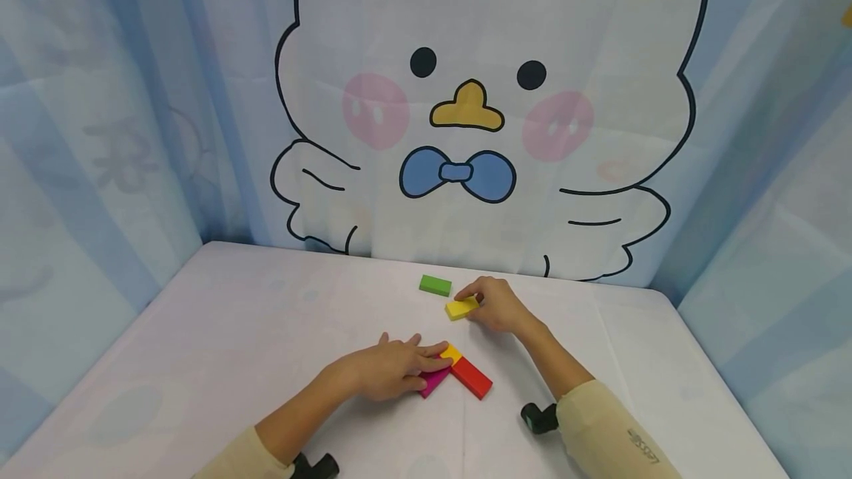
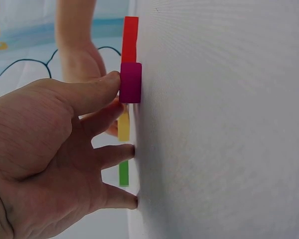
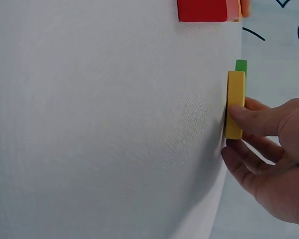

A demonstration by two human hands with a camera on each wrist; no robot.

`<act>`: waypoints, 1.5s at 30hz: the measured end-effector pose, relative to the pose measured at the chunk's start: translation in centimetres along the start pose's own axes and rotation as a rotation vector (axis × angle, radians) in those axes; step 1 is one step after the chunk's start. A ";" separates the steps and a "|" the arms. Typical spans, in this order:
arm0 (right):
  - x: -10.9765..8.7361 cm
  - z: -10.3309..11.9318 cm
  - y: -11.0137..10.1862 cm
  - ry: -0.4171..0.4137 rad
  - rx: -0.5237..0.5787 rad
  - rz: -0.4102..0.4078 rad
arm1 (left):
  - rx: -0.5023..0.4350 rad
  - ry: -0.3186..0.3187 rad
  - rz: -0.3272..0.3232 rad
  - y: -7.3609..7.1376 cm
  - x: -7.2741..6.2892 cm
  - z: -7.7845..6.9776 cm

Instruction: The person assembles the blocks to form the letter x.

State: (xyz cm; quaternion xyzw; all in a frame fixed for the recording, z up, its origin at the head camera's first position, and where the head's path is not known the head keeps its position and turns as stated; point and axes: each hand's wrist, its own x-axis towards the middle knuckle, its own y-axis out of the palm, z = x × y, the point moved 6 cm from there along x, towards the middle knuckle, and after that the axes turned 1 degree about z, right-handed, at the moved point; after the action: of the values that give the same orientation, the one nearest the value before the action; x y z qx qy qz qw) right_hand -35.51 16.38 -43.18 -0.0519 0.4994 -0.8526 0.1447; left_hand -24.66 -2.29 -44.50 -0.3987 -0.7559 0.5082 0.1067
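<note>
The left hand [image 1: 386,368] is positioned palm down with fingers spread and extended; its thumb bears against the end of the magenta block [image 1: 434,383], and two fingers reach across toward the orange block [image 1: 454,353]. The left fingers are apart and not clamped. The right hand [image 1: 499,307] extends farther forward, wrist angled inward, and pinches the yellow block [image 1: 459,309] between thumb and fingers. The yellow block is located beyond the orange block and just beside the green block [image 1: 435,285], low at the table surface; whether it bears on the surface cannot be determined. The red block [image 1: 472,378] lies at an angle, its far end meeting the orange block; the magenta block slants the opposite way, near that same end. The left hand partly covers the magenta and orange blocks. A black cylindrical fitting [image 1: 539,418] is located at the right sleeve [image 1: 609,427]. The table [image 1: 266,316] has a pale, matte covering. Blue-and-white curtains [image 1: 120,131] enclose the sides; the rear panel carries a cartoon figure [image 1: 479,21] with a blue bow tie.
</note>
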 end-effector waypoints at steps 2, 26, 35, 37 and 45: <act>0.0 0.0 -0.1 -0.001 -0.005 0.001 | -0.001 -0.002 0.001 0.0 0.0 0.0; -1.6 0.1 -1.2 -0.028 -0.020 -0.019 | 0.006 -0.010 -0.005 -0.3 0.1 -0.2; -2.4 0.2 -1.2 -0.051 0.003 -0.001 | 0.008 -0.014 -0.001 -0.2 0.0 -0.3; -2.5 0.3 -1.0 -0.059 0.014 0.004 | 0.009 -0.013 0.000 -0.2 0.1 -0.2; -2.9 0.5 -0.7 -0.075 0.021 0.013 | 0.005 -0.022 0.010 -0.1 0.1 -0.2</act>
State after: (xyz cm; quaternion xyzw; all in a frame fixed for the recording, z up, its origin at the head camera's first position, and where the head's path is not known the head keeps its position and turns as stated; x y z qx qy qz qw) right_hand -32.72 17.12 -42.16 -0.0792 0.4852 -0.8542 0.1694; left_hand -24.69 -2.10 -44.37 -0.3966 -0.7537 0.5151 0.0970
